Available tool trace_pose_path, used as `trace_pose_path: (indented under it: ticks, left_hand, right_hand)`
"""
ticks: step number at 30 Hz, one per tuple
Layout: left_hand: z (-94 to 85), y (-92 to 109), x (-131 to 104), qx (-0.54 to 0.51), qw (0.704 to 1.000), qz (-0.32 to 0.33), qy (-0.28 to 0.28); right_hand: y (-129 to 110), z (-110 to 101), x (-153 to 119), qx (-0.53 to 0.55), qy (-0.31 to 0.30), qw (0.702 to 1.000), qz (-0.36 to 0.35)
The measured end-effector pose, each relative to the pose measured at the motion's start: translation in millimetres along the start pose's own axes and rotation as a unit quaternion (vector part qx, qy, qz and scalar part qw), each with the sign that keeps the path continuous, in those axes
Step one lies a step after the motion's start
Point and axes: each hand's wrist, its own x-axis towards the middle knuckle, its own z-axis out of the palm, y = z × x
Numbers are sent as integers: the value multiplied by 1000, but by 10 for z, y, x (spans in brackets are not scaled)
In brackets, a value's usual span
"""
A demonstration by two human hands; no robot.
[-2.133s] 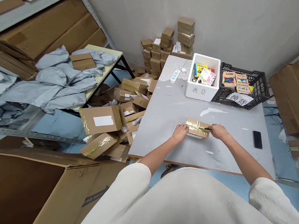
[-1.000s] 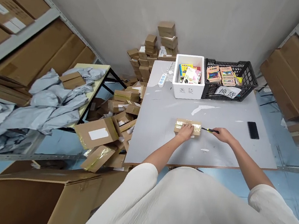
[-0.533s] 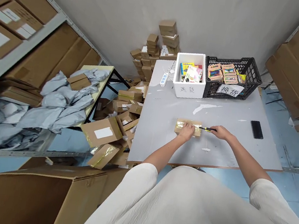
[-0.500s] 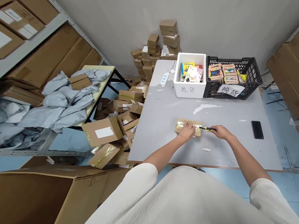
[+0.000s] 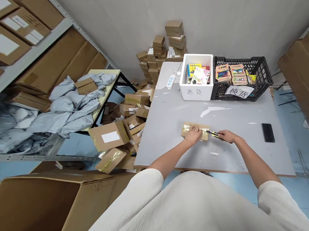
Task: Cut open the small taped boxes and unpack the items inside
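A small cardboard box (image 5: 204,136) with shiny tape lies on the grey table (image 5: 166,133). My left hand (image 5: 194,134) holds the box from above, its fingers bent over the top and partly hiding it. In my right hand (image 5: 227,136) is a yellow-and-black utility knife (image 5: 213,134), the fingers closed round its handle. The blade end points left and meets the box's right end; whether it is in the tape is too small to tell.
Behind the box stand a white foam box (image 5: 194,95) with booklets and a black crate (image 5: 260,89) with packs. A phone (image 5: 268,133) lies at the right. Parcels (image 5: 110,136) heap on the floor left of the table. A large open carton (image 5: 94,196) is near my left side.
The knife has shifted slightly right and tilted, its handle end now lower. My left hand stays on the box. The whole view has turned a little.
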Motion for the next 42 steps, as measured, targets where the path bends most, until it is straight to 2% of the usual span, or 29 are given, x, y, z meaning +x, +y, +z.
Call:
trace_pose_path:
  ticks: [3,8,10,12,16,22,25,30,37,42]
  left_hand:
    - [-30,14,-17,13,1000,5,-6]
    - [-90,35,-44,12,1000,4,-19]
    - [-110,36,-54,6,1000,3,-19]
    - [-124,36,-61,3,1000,1,-17]
    - [-124,39,-59,0,1000,-4,-21]
    - [-105,40,-48,9,1000,-6,-18]
    - [-97,33,-64,18,1000,1,-10]
    - [-99,40,-88,26,1000,2,-8]
    - [-147,74,-109,13,1000,2,-8]
    - [-175,98,-133,-16,1000,-1,6]
  right_hand:
    - [89,72,-63,30,-1,1000,-2]
    - [-8,154,29,-38,108,993,-13]
    - [-73,162,68,-48,122,991,-13]
    - [-100,162,56,-27,103,994,-17]
    - [-19,192,-98,47,25,999,-10]
    - [74,348,-237,124,21,992,1]
    - [63,352,-286,136,2,991,8]
    - [40,304,-333,113,10,993,11]
    - [-136,472,-137,104,29,994,3]
    - [7,406,-306,141,68,987,35]
